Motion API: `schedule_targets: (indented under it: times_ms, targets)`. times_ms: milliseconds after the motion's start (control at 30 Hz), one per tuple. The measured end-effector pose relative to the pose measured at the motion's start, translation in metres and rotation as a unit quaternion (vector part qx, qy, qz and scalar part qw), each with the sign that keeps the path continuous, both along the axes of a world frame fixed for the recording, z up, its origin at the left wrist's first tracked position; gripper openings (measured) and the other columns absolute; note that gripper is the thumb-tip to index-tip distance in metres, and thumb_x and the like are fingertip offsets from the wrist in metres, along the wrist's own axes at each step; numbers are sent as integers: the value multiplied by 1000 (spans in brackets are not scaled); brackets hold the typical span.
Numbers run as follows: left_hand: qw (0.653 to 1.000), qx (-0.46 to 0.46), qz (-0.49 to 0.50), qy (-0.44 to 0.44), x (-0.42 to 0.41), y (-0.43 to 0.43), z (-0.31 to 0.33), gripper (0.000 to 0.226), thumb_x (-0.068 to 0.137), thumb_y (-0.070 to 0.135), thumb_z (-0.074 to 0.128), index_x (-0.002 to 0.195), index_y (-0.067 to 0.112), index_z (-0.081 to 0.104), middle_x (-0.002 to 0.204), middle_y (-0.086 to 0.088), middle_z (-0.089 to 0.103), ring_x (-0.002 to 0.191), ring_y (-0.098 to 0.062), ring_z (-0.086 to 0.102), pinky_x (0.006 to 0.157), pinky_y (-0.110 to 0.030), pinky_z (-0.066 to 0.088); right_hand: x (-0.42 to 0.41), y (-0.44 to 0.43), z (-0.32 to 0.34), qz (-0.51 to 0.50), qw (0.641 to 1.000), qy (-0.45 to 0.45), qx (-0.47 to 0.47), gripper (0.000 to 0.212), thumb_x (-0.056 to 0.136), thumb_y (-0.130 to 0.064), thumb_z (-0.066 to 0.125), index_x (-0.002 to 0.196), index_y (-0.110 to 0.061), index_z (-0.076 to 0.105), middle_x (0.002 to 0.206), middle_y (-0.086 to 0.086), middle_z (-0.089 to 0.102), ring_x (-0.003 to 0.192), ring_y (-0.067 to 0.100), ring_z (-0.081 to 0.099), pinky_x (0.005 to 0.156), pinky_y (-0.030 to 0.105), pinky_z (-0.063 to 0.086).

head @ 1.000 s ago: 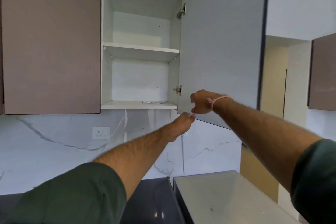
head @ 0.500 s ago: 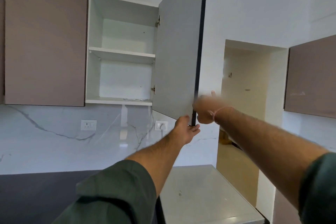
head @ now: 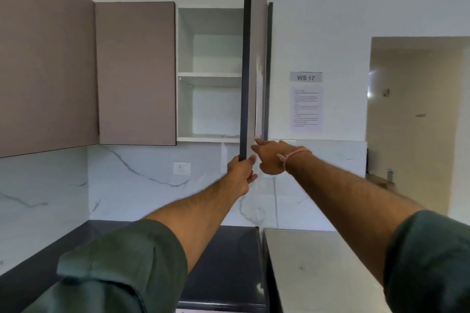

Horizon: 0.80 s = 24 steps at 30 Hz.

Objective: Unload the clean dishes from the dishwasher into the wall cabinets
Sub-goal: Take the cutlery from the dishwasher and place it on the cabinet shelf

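Observation:
The wall cabinet (head: 208,79) stands open, white inside, with one middle shelf and something small and flat on the bottom shelf (head: 230,135). Its grey door (head: 248,63) is swung out edge-on toward me. My left hand (head: 241,173) grips the door's lower corner from below. My right hand (head: 269,157), with a pink thread at the wrist, rests flat against the door's outer face near the bottom. No dishes and no dishwasher are in view.
Closed brown cabinets (head: 134,71) run to the left. Below lie a dark countertop (head: 223,262) and a light appliance top (head: 318,269). A wall socket (head: 181,168) sits on the marble backsplash. A "WS 17" sign (head: 306,77) and a doorway (head: 417,109) are at right.
The door has swung from facing me to edge-on. My left hand has taken hold of its lower corner; my right hand stays on its face. My view has shifted right.

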<state>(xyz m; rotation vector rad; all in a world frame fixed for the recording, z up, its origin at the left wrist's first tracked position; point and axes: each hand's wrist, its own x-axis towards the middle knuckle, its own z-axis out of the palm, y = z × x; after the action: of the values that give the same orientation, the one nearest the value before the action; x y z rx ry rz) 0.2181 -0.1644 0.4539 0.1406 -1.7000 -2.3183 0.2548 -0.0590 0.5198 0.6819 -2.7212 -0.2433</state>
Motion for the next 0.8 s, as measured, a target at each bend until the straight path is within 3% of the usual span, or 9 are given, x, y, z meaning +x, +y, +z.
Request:
schedule_targets:
  times_ms: [67,133,233,400,467,600,800]
  targets:
    - [999,-23,42,0,-8,-29,-2,30,98,24,60,125,11,60,92,-10,62,79,-20,58,66,-30,57,-7,-24,-2,23,1000,6,-7,62,96,-19,56,152,-16,28,160,7,23,141,35,34,115,47,31]
    - [996,-55,71,3,-18,-56,-4,28,98,27,58,120,10,62,88,-11,63,73,-19,59,73,-33,60,-19,-47,-4,38,999,9,-12,63,96,-21,58,152,-16,29,159,7,26,139,35,37,113,45,35]
    - [991,-74,111,13,-34,-97,-7,31,99,31,55,121,9,60,93,-12,67,79,-22,65,86,-39,59,-41,-79,-9,48,999,8,-15,65,95,-21,58,152,-15,27,159,7,25,138,36,38,111,45,36]
    - [983,-80,165,15,-74,-173,-13,36,101,35,51,122,7,58,103,-11,68,90,-26,70,80,-35,59,-94,-139,-21,68,998,1,-12,71,94,-20,58,154,-16,20,162,8,17,140,37,34,113,46,36]
    - [982,-77,173,13,-96,-204,-14,39,101,36,50,126,6,56,110,-10,67,96,-26,69,84,-35,57,-119,-167,-27,79,997,1,-15,72,93,-18,59,154,-17,21,161,8,18,139,37,35,113,46,36]
    - [988,-26,151,30,-142,-256,-15,39,102,31,50,130,4,54,113,-9,65,101,-27,68,93,-39,55,-175,-221,-37,90,995,25,-16,78,91,-16,61,155,-20,18,163,7,7,146,35,21,117,50,24]
    - [991,36,119,54,-212,-316,-19,35,101,29,52,126,4,53,116,-16,66,102,-29,68,93,-39,55,-255,-285,-62,84,994,49,-50,87,88,-17,58,156,-24,4,163,4,-12,149,35,2,118,57,10]
